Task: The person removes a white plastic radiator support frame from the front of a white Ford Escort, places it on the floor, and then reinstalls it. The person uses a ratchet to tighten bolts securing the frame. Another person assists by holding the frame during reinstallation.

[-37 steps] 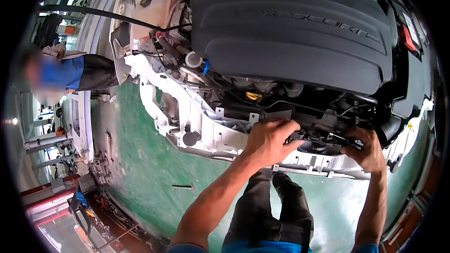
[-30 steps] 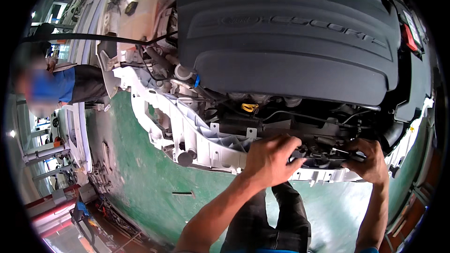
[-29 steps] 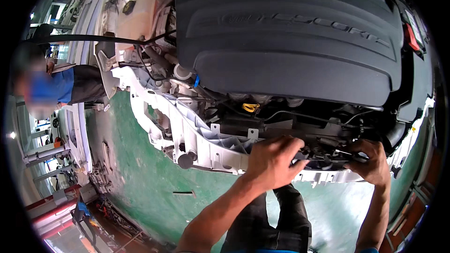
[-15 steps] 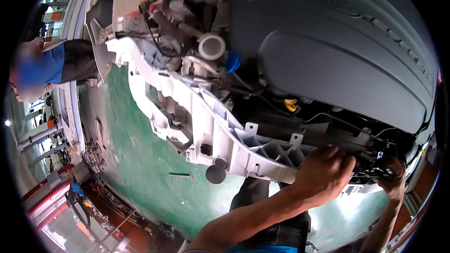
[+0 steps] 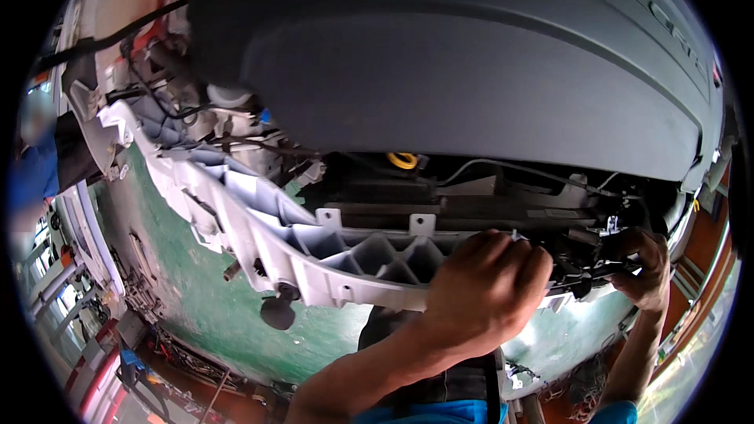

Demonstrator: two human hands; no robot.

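My left hand [image 5: 491, 283] is closed in a fist over the top edge of a white ribbed front-end carrier [image 5: 345, 275]. A small bright tip shows at its knuckles, but what the fingers hold is hidden. Just to its right sits a black latch-like part [image 5: 583, 271] with thin rods and small metal pieces, at the carrier's right section. My right hand [image 5: 646, 271] is curled around the right end of that part, thumb and fingers pinching it. Some of its fingertips are hidden behind the part.
A large dark grey engine cover [image 5: 471, 86] spans the far side. Between it and the carrier lie a thin hose [image 5: 503, 165] and a yellow ring handle [image 5: 403, 161]. A round dark rubber stop [image 5: 277, 310] juts from the carrier. Another person [image 5: 39, 165] stands at the far left.
The whole view has shifted, so the engine cover and carrier appear farther left and closer. Both hands stay at the carrier's right section, the left still closed, the right still on the black part.
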